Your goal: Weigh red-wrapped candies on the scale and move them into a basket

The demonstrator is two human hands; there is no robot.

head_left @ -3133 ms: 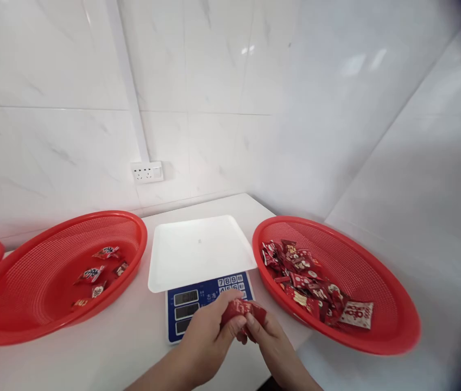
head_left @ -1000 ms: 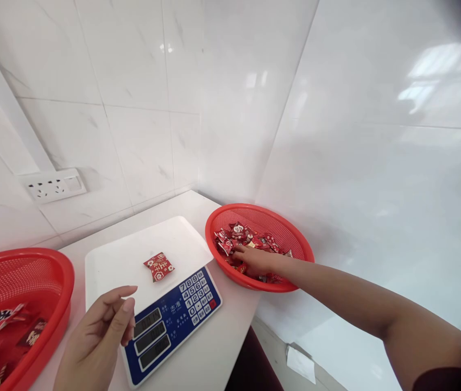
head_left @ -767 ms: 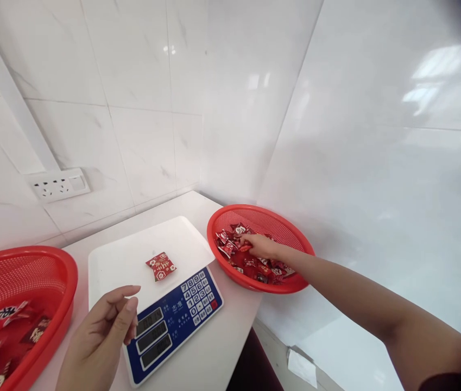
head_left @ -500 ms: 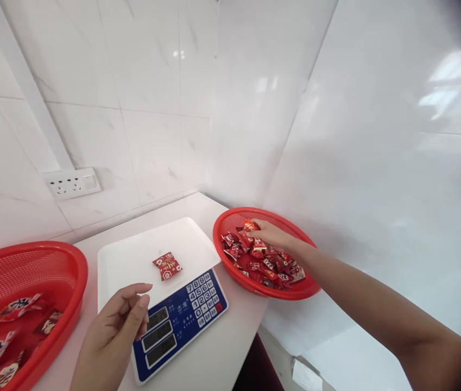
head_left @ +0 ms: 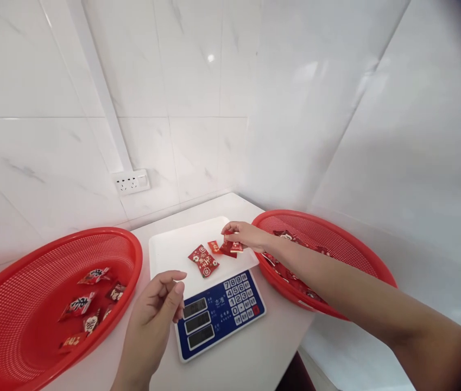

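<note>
A white scale [head_left: 169, 239] with a blue keypad panel stands in front of me. On its pan lies a flat red candy packet [head_left: 203, 261] with a printed front. Just right of it, my right hand [head_left: 243, 234] has its fingertips closed on small red wrapped candies [head_left: 228, 249], low over the pan. A small orange-red wrapper [head_left: 214, 247] shows beside those fingers; whether it is held too I cannot tell. My left hand [head_left: 152, 309] hovers at the scale's front left corner, fingers loosely curled, thumb and index slightly apart, nothing between them.
To the right, a red mesh basket [head_left: 360, 250] holds many red wrapped candies, partly hidden by my right forearm. A second red basket [head_left: 126, 239] at the left has several packets in it. A wall socket [head_left: 131, 182] sits above the white table [head_left: 234, 202].
My right hand has come left from the right basket to the scale pan, bringing red candies. The view has turned left; my left hand stays by the scale in much the same pose.
</note>
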